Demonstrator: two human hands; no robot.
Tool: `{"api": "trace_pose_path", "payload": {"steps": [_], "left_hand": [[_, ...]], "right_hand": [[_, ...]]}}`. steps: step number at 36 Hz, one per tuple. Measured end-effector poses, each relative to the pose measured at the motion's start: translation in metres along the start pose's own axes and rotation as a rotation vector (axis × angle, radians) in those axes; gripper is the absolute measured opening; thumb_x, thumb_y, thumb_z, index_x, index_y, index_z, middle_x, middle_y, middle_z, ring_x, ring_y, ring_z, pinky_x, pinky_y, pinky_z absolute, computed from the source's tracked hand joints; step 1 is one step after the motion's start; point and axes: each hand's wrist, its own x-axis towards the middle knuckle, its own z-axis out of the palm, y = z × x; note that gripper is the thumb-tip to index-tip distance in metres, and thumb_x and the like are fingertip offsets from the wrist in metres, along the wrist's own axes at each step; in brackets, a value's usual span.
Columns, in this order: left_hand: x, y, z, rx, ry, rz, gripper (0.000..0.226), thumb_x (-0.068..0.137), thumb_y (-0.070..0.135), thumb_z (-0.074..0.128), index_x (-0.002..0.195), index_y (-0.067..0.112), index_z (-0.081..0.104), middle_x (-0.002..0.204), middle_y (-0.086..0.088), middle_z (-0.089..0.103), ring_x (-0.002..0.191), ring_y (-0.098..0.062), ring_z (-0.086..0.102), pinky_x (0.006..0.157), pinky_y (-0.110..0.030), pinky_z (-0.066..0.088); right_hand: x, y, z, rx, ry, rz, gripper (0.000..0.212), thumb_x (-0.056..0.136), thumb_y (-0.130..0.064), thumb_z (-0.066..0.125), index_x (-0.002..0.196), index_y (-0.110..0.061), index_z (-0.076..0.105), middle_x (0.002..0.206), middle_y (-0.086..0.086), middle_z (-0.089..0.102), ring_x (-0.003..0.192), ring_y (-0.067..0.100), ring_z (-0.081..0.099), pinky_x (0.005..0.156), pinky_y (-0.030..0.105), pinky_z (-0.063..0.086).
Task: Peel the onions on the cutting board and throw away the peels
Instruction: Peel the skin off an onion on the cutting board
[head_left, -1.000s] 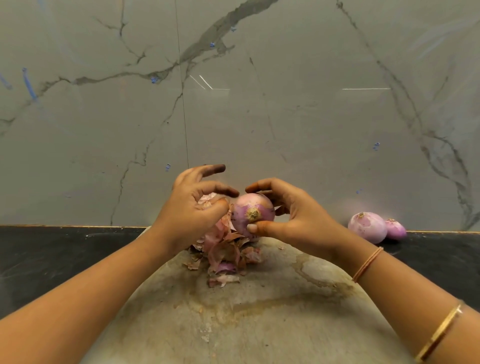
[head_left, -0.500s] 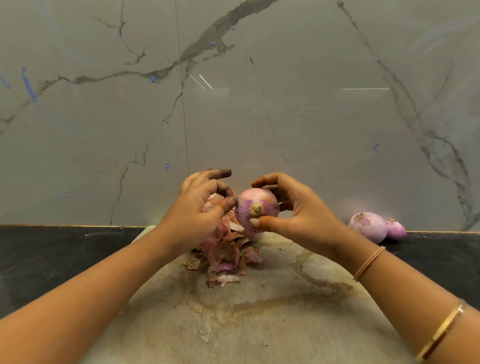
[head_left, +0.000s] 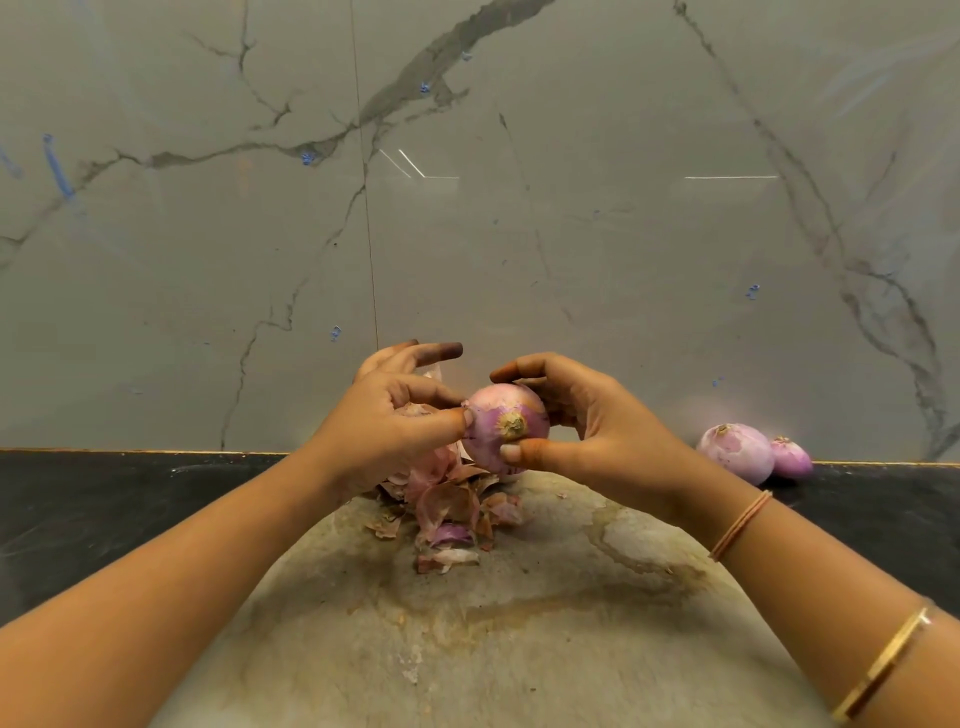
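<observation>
- While the right hand (head_left: 587, 431) cradles the onion (head_left: 506, 426) just above the cutting board (head_left: 519, 649), thumb underneath and fingers curled over the top, the root end faces us.
- The left hand (head_left: 395, 426) is right there beside it, thumb and forefinger pinched on the skin at the onion's left edge and the other fingers fanned out behind. Both hands are together on the one bulb.
- To do this step well, I'd say catch the loose edge near the root and draw it along the curve in one strip. The right hand should roll the bulb so fresh skin meets the pinch.
- Go gently: dry skin like this probably tears into scraps.
- Working directly over the peels (head_left: 447, 509) makes sense, since whatever drops joins the heap and one gather clears the lot.
- Now the count: one onion in hand and two peeled onions (head_left: 735, 452) side by side on the dark counter (head_left: 104, 509) at the right, off the board. That makes three in view.
- There is one heap of peels, too overlapped to count singly, and one board.
- The right wrist wears one thread band (head_left: 740, 525), with one gold bangle (head_left: 878, 670) further up the arm.
</observation>
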Motion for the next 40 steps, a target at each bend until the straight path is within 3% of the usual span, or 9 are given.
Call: {"api": "trace_pose_path", "payload": {"steps": [5, 9, 14, 17, 22, 24, 28, 36, 40], "left_hand": [[0.001, -0.001, -0.001, -0.022, -0.016, 0.015, 0.021, 0.05, 0.053, 0.06, 0.064, 0.045, 0.073, 0.128, 0.035, 0.045, 0.135, 0.002, 0.02, 0.101, -0.027, 0.015], [0.002, -0.004, -0.001, -0.068, 0.056, -0.007, 0.016, 0.063, 0.026, 0.06, 0.063, 0.032, 0.075, 0.125, 0.03, 0.051, 0.136, 0.0, 0.024, 0.103, -0.026, 0.016], [0.0, -0.001, 0.002, -0.09, 0.103, -0.004, 0.027, 0.067, 0.025, 0.051, 0.064, 0.04, 0.074, 0.121, 0.03, 0.051, 0.135, -0.003, 0.026, 0.107, -0.028, 0.019], [-0.001, 0.0, 0.003, -0.028, 0.115, 0.029, 0.029, 0.071, 0.026, 0.047, 0.079, 0.041, 0.071, 0.126, 0.028, 0.048, 0.135, -0.006, 0.027, 0.108, -0.031, 0.02], [-0.002, 0.004, 0.002, 0.016, 0.103, 0.039, 0.014, 0.075, 0.044, 0.063, 0.086, 0.036, 0.065, 0.13, 0.023, 0.048, 0.134, -0.003, 0.028, 0.106, -0.03, 0.022], [-0.003, 0.004, 0.004, 0.035, 0.08, 0.04, 0.007, 0.084, 0.035, 0.068, 0.083, 0.032, 0.061, 0.133, 0.02, 0.047, 0.136, -0.005, 0.025, 0.107, -0.031, 0.02], [-0.002, 0.002, 0.005, 0.058, 0.08, 0.053, 0.014, 0.089, 0.019, 0.06, 0.081, 0.03, 0.058, 0.133, 0.02, 0.045, 0.137, -0.005, 0.02, 0.104, -0.027, 0.016], [0.005, -0.011, 0.002, 0.234, 0.186, 0.002, 0.019, 0.091, 0.018, 0.06, 0.078, 0.032, 0.055, 0.124, 0.016, 0.048, 0.134, -0.015, 0.026, 0.1, -0.021, 0.017], [0.006, -0.014, 0.002, 0.276, 0.223, -0.053, 0.011, 0.091, 0.02, 0.06, 0.087, 0.029, 0.057, 0.12, 0.015, 0.048, 0.132, -0.016, 0.029, 0.102, -0.024, 0.019]], "right_hand": [[0.0, -0.001, -0.001, 0.009, -0.022, 0.013, 0.047, 0.079, -0.006, 0.075, 0.112, -0.032, 0.053, 0.116, -0.005, 0.059, 0.105, 0.016, 0.06, 0.092, 0.028, 0.054], [0.0, -0.003, 0.0, 0.064, -0.04, 0.024, 0.047, 0.079, -0.005, 0.075, 0.113, -0.029, 0.055, 0.118, 0.0, 0.06, 0.106, 0.017, 0.061, 0.09, 0.03, 0.055], [0.0, -0.002, 0.0, 0.053, -0.007, 0.03, 0.048, 0.078, -0.005, 0.076, 0.115, -0.028, 0.055, 0.117, 0.0, 0.06, 0.104, 0.017, 0.062, 0.089, 0.031, 0.055], [-0.001, -0.001, -0.002, 0.053, 0.005, 0.034, 0.047, 0.078, -0.005, 0.076, 0.114, -0.028, 0.055, 0.115, -0.001, 0.061, 0.103, 0.017, 0.062, 0.088, 0.029, 0.055], [0.0, -0.001, -0.001, 0.05, 0.001, 0.034, 0.047, 0.078, -0.006, 0.076, 0.113, -0.029, 0.055, 0.114, -0.002, 0.06, 0.103, 0.017, 0.062, 0.089, 0.029, 0.055], [0.0, 0.0, -0.001, 0.044, 0.003, 0.038, 0.047, 0.078, -0.006, 0.076, 0.113, -0.029, 0.055, 0.114, -0.002, 0.06, 0.103, 0.018, 0.062, 0.089, 0.031, 0.055], [0.0, -0.001, -0.001, 0.05, 0.006, 0.037, 0.047, 0.078, -0.006, 0.076, 0.112, -0.029, 0.055, 0.115, -0.003, 0.06, 0.103, 0.017, 0.062, 0.089, 0.029, 0.055], [-0.002, -0.003, -0.003, 0.213, 0.013, 0.046, 0.044, 0.078, 0.0, 0.073, 0.11, -0.026, 0.057, 0.111, -0.003, 0.062, 0.098, 0.014, 0.065, 0.081, 0.025, 0.057], [-0.002, -0.003, -0.005, 0.268, 0.021, 0.055, 0.045, 0.079, 0.002, 0.071, 0.113, -0.024, 0.057, 0.114, 0.001, 0.062, 0.1, 0.017, 0.066, 0.082, 0.026, 0.056]]}}
